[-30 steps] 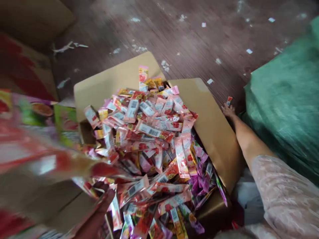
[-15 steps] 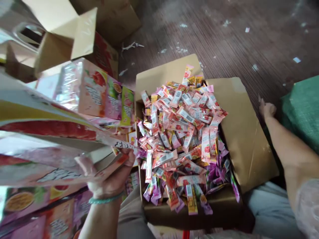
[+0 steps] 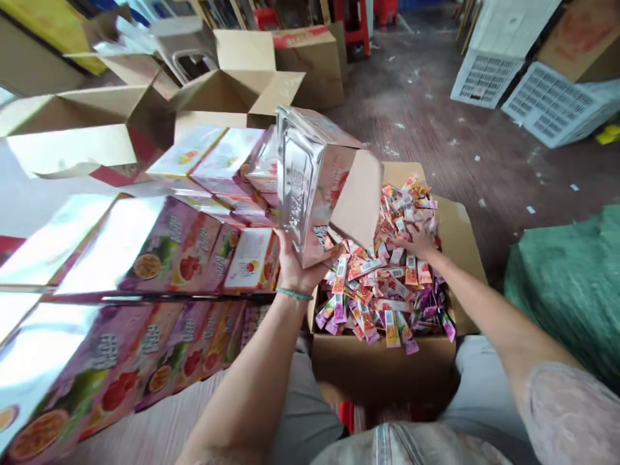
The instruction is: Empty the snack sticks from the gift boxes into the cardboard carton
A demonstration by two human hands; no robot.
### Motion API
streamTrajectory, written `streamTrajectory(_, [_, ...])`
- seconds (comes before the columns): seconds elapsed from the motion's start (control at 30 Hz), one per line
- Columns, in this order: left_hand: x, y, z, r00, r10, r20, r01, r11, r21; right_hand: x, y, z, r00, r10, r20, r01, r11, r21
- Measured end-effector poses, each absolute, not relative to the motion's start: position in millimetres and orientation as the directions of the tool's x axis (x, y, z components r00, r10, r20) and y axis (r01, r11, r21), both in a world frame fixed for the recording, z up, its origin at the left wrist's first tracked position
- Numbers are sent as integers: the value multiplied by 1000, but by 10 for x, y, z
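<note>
My left hand (image 3: 303, 270) grips the lower end of a printed fruit-snack box (image 3: 332, 171) from below, its fingers closed on it. The box is held tilted, with a shiny face toward the left and a pale flap hanging open over the sachets. Small pink, orange and purple sachets (image 3: 394, 284) are heaped in a brown cardboard carton (image 3: 382, 365) between my knees. On the far right part of the heap rests my right hand (image 3: 420, 242), fingers spread among the sachets. Whether a sachet is under its fingertips is hidden.
Rows of printed fruit boxes (image 3: 194, 252) stand stacked on the left. Behind them are open cardboard cartons (image 3: 232, 93). A green woven sack (image 3: 571, 278) lies on the right. White plastic crates (image 3: 557, 103) stand at the back right, and paper scraps dot the floor.
The view has lifted and moved back. The box in my left hand has swung from the far left to the carton's edge. My right hand has gone from beside the carton onto the sachets.
</note>
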State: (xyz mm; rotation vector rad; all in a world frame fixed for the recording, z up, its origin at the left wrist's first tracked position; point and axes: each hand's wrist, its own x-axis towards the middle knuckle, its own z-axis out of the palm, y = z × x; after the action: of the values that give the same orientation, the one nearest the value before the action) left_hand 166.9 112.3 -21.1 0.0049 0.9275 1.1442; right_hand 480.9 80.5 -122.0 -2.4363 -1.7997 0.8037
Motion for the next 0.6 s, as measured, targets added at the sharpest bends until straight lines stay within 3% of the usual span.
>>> streamTrajectory(0.1, [1602,1103,-161,274,724,-633,-762,565,316,4535,478,-1245,230,847,-479,927,-341,-158])
streamTrajectory(0.2, [1532,1111,-64,416,689,-593,-732,641,231,4370,173,-1196,213,876,-434,961,-269,-71])
streamTrajectory(0.37, [1463,1150,26,299,802,-517,-804,503,316,4225,-17,-929,188,895,-404,970,-234,-67])
streamTrajectory(0.43, [1498,1162,11,225,809,-542,-791,477,383,4189,-76,-736,101,957,-273,981,-141,-134])
streamTrajectory(0.5, [1578,1153,-27,169,802,-573,-753,480,450,4136,-152,-534,-34,999,-17,972,29,-234])
streamTrajectory(0.6, [1749,1074,-103,206,786,-583,-656,553,513,4022,-204,-322,-166,924,344,899,285,-333])
